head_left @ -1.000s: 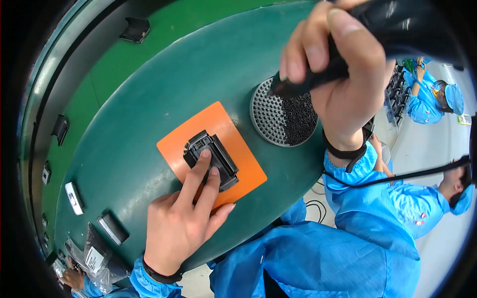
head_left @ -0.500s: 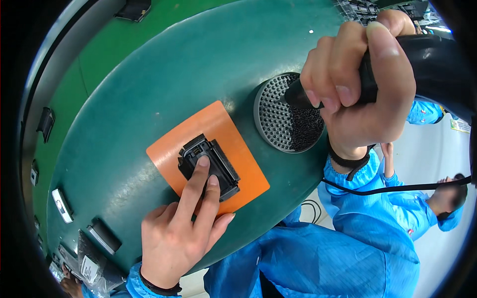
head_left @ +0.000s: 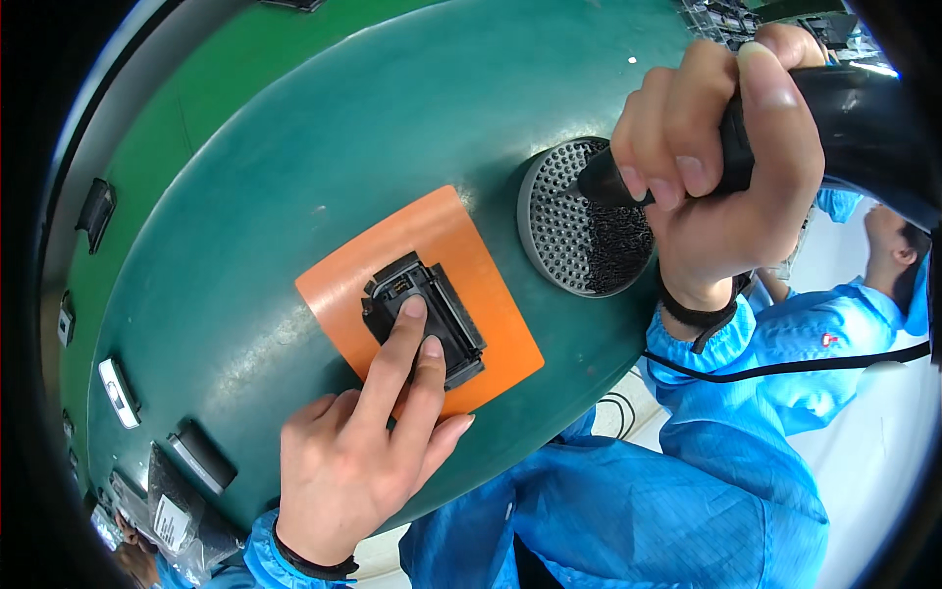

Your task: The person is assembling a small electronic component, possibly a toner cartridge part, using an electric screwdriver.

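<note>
My left hand [head_left: 358,456] lies over a black plastic housing [head_left: 437,319], its index and middle fingertips pressing on the top while the thumb sticks out to the side. Under the housing is an orange mat [head_left: 500,358] on the green table. In my right hand [head_left: 731,167] is a black electric screwdriver [head_left: 834,113], its fingers wrapped round the body. The tool's thin tip points down at a round screw dish [head_left: 564,226] with a dimpled face. Small black screws [head_left: 620,245] are heaped on the dish's right half; whether the tip touches the dish I cannot tell.
A black cable [head_left: 785,375] runs across at the right. On the table's left side lie a white-faced part [head_left: 119,393], a dark curved part [head_left: 202,457] and a clear plastic bag [head_left: 177,520]. Another person in blue [head_left: 814,339] is at the right.
The whole view has shifted a little. Both hands keep their grip and place over the housing and the dish. The other person at the right has moved, the head now higher in view.
</note>
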A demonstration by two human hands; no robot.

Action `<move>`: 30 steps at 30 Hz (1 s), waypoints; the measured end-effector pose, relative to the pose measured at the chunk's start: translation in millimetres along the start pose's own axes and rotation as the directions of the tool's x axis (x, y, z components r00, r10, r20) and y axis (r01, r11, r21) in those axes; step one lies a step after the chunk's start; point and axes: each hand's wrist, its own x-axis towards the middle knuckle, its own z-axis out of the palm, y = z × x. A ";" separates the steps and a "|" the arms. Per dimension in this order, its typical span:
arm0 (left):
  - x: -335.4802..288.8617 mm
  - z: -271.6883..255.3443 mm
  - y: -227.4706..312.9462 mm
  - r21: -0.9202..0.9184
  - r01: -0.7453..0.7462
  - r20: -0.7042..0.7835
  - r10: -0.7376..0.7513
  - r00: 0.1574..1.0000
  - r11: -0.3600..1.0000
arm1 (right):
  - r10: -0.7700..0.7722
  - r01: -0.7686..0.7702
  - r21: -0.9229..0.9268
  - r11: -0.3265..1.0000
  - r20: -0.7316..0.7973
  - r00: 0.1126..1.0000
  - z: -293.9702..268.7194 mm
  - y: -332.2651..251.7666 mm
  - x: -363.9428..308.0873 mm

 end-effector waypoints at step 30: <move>-5.2 -7.1 0.2 -0.010 0.056 0.007 -0.056 0.998 0.998 | 0.033 -0.026 0.026 0.999 -0.338 0.940 34.6 -9.0 1.4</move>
